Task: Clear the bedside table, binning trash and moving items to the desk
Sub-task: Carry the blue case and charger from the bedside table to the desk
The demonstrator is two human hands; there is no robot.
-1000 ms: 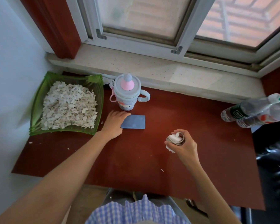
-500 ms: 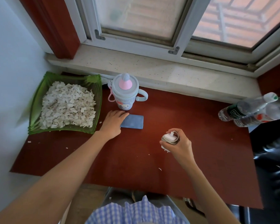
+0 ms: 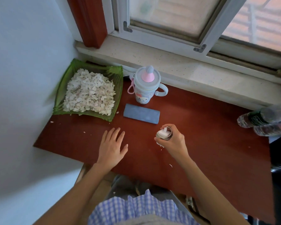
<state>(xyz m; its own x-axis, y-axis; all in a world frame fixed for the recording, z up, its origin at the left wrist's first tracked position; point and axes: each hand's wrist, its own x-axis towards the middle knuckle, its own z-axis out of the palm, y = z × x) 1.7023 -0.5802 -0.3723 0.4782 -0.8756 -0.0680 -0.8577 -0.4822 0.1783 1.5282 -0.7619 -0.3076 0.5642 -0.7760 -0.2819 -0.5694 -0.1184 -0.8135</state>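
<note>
On the red desk (image 3: 209, 151) lies a flat blue-grey case (image 3: 141, 113), in front of a pale blue toddler cup (image 3: 146, 85) with a pink spout. My left hand (image 3: 112, 146) hovers flat over the desk, fingers spread, a little in front of the case and apart from it. My right hand (image 3: 170, 140) is closed around a white charger with its cable wound round it (image 3: 163, 133), held just above the desk, right of the case.
A green tray (image 3: 118, 98) heaped with white paper scraps sits at the back left by the wall. Two plastic bottles (image 3: 264, 120) lie at the right edge. A stone window sill (image 3: 193, 69) runs behind. Loose scraps dot the desk.
My left hand has let go of the blue-grey case and drawn back toward me. The right hand still holds the charger, nearly in the same place. The camera has shifted left.
</note>
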